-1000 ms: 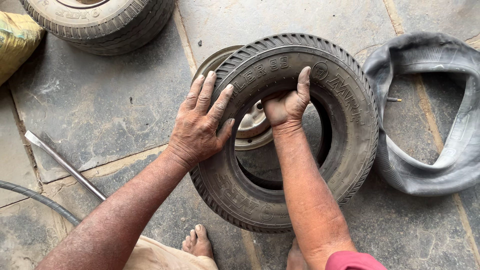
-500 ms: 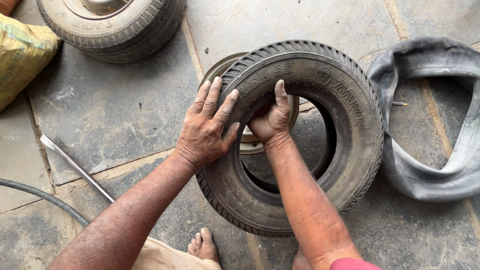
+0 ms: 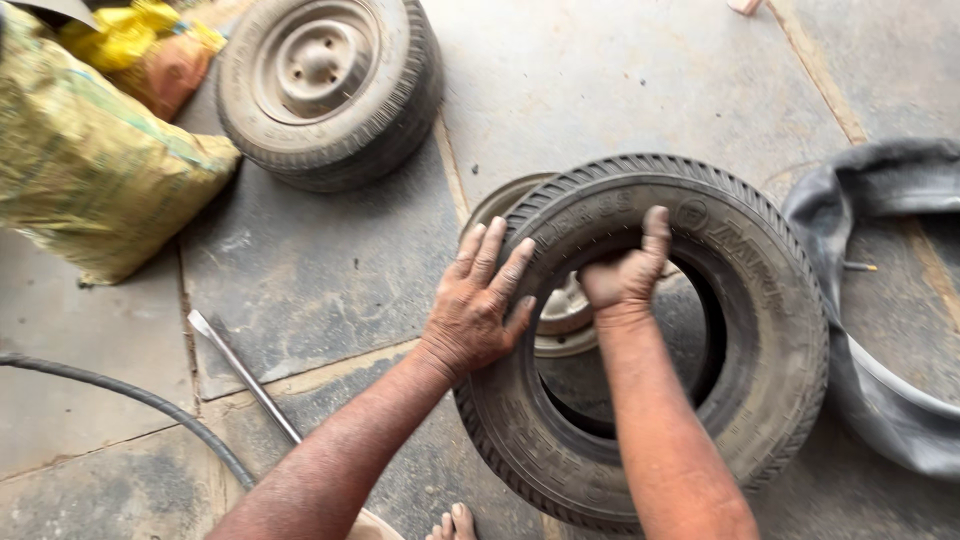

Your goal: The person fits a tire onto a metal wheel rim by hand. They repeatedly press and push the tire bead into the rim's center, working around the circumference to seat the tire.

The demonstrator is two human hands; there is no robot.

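Observation:
A worn black tyre [image 3: 760,330] lies tilted on the stone floor, resting partly over a grey metal wheel rim [image 3: 555,315]. My left hand [image 3: 478,300] lies flat on the tyre's left sidewall with its fingers spread. My right hand [image 3: 625,270] reaches into the tyre's hole, and its fingers curl over the inner upper bead, thumb up on the sidewall. The rim shows through the hole behind my right hand.
A second tyre mounted on its rim [image 3: 325,85] lies at the top left. Yellow-green sacks [image 3: 90,160] sit at the far left. A grey inner tube [image 3: 880,300] lies to the right. A metal bar [image 3: 245,375] and a black hose [image 3: 130,400] lie at the lower left.
The view has shifted, bringing the sacks and the mounted tyre into sight. My right hand has slid along the inner bead; my left hand stays flat on the sidewall.

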